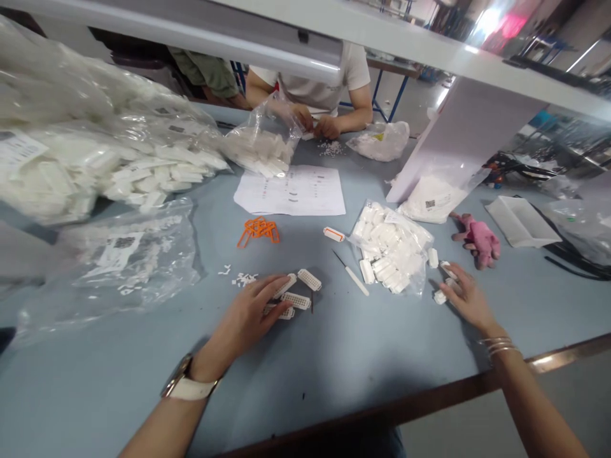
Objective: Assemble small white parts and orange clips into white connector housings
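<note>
My left hand (252, 312) lies on the table with its thumb and fingers curved around white perforated plastic pieces (296, 300). Another perforated piece (310, 280) sits just beyond the fingertips, beside a thin dark rod (312, 301). On the right, my right hand (465, 296) has its fingers closed about small white plastic housings (449, 270); the palm side is hidden. One loose housing (433, 257) stands near those fingers. Between the hands lie a white-handled thin-bladed screwdriver (356, 280) and a white housing with an orange frame in it (333, 235).
An open bag of white housings (391, 248), orange frames (258, 230), small white bits (245, 279) and a printed sheet (291, 191) lie ahead. Large filled bags (95, 140) crowd the left. A pink glove (480, 240) and white tray (520, 221) are right. A co-worker (310, 95) sits opposite.
</note>
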Motion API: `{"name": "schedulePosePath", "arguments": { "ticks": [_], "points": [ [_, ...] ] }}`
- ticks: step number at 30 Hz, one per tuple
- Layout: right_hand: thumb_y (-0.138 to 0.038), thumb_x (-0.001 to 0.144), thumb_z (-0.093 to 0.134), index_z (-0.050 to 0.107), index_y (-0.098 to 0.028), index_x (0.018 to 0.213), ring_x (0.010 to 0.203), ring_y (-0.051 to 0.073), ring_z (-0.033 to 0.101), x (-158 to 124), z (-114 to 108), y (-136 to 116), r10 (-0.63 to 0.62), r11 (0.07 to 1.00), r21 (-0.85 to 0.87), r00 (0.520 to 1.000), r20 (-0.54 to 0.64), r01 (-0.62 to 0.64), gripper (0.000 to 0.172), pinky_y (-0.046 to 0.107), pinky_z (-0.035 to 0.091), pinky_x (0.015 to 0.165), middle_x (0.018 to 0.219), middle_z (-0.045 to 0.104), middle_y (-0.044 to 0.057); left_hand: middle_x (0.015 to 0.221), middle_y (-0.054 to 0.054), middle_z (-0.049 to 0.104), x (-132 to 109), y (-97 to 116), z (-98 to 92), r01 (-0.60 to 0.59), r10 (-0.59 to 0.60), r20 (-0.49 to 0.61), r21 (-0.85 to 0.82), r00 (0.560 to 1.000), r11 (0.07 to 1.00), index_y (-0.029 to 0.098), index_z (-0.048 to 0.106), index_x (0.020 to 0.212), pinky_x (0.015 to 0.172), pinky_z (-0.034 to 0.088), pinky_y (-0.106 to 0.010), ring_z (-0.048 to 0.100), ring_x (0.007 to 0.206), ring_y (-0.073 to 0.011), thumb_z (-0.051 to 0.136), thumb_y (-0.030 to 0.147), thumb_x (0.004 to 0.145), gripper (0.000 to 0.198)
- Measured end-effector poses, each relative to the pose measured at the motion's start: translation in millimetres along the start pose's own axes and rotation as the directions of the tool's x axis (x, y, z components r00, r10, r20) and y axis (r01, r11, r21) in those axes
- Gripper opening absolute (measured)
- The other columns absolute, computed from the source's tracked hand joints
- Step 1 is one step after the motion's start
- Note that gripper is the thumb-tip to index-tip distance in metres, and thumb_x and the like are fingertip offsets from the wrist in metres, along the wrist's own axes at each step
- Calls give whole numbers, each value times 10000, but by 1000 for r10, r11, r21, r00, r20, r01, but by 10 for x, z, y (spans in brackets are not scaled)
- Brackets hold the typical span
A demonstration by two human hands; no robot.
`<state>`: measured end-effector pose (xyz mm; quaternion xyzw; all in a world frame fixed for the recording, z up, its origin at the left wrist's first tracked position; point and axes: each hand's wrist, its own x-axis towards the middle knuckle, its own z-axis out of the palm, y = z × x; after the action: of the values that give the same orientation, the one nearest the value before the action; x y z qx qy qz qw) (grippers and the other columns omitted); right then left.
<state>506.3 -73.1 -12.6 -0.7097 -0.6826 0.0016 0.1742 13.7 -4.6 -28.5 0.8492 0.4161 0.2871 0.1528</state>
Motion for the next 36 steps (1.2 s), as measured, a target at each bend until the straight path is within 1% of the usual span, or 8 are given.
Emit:
{"name": "schedulePosePath", "arguments": {
  "ticks": [4,8,15,19,23,26,29,36],
  "points": [
    [-548,789,524,376,-208,1361,1251,334,430,214,45,-162,-45,994,-100,998,54,50,681,490,398,976,1461,304,158,1133,-85,631,-30,-40,34,-8,9,-26,20,1000,1000,245,506,1220,870,504,-388,606,1014,-232,463,426,885,383],
    [-472,852,448,486,-207,1280,1238,318,444,397,106,-194,-79,984,-152,988,132,99,505,496,404,972,1384,436,138,1144,-84,624,-41,-67,41,14,-13,-12,18,1000,1000,255,493,1231,871,508,-398,608,1014,-235,464,404,889,374],
    [-424,872,449,601,-191,1072,1167,270,512,-247,8,-309,-164,985,-47,983,78,168,342,458,442,957,1249,560,121,1173,-88,599,-21,13,14,5,-5,-5,19,1000,1000,280,456,1272,871,503,-423,591,1030,-252,448,397,895,395],
    [-376,853,515,603,-225,1055,1159,266,521,-673,-6,-715,-220,975,-3,974,57,220,267,454,475,912,1239,575,96,1325,-128,483,-15,142,28,-57,55,31,96,998,994,244,438,1305,948,429,-493,463,1197,-310,493,445,860,491],
    [-390,820,572,588,-229,1089,1206,288,472,-762,91,-1263,-340,940,41,933,119,338,314,464,464,913,1302,530,95,1421,-119,382,52,305,57,-161,121,172,240,978,957,277,464,1300,1011,292,-580,334,1290,-357,552,463,822,521],
    [-517,750,613,568,-221,1134,1215,331,446,-662,170,-1638,-434,901,85,886,161,426,488,509,437,919,1337,494,112,1417,-111,388,133,378,67,-179,112,247,269,962,946,283,451,1308,1016,233,-616,299,1301,-368,558,461,819,531],
    [-545,693,640,581,-205,1111,1213,344,433,-510,242,-1945,-520,854,145,836,175,500,543,511,419,934,1329,498,120,1368,-106,436,175,399,36,-148,72,294,246,953,958,273,488,1261,977,322,-554,380,1231,-339,560,407,829,458],
    [-348,757,585,611,-231,1068,1216,310,411,-53,520,-2386,-437,894,176,890,130,413,333,483,395,960,1312,514,71,1185,-76,542,74,522,-113,-44,-31,342,209,939,977,263,580,1070,808,465,-438,468,1091,-311,610,314,793,283]
  ]
}}
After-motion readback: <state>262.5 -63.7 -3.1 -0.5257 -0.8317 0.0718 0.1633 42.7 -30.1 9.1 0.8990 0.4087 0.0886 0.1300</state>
